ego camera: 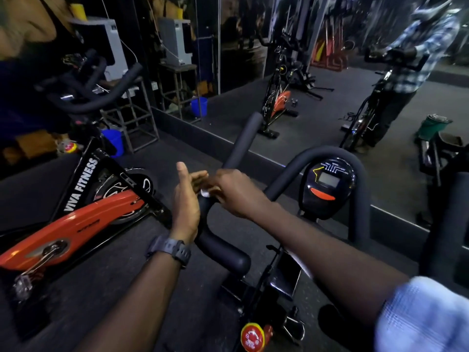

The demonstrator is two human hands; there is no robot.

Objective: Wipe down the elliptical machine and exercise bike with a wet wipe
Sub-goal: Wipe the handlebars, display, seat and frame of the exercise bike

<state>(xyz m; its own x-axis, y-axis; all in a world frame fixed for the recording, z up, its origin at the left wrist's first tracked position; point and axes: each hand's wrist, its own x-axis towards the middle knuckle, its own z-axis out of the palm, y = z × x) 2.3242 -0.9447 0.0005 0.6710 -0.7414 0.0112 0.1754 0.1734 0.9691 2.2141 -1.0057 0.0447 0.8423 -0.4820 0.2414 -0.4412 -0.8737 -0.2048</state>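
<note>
pinching the small crumpled white wet wipe (pixel 205 193) against the black foam-padded handlebar (pixel 223 247) left of the black oval console (pixel 327 184), the right hand (pixel 236 194) could drop it, since the left hand (pixel 186 199) beside it hangs unclenched.

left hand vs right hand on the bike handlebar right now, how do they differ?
The right hand is curled over the handlebar, pressing a white wipe onto it; the left hand is open beside the bar, thumb up, holding nothing. The left wrist carries a dark watch; the right wrist is bare. Both meet at the same bend of the bar.
</note>
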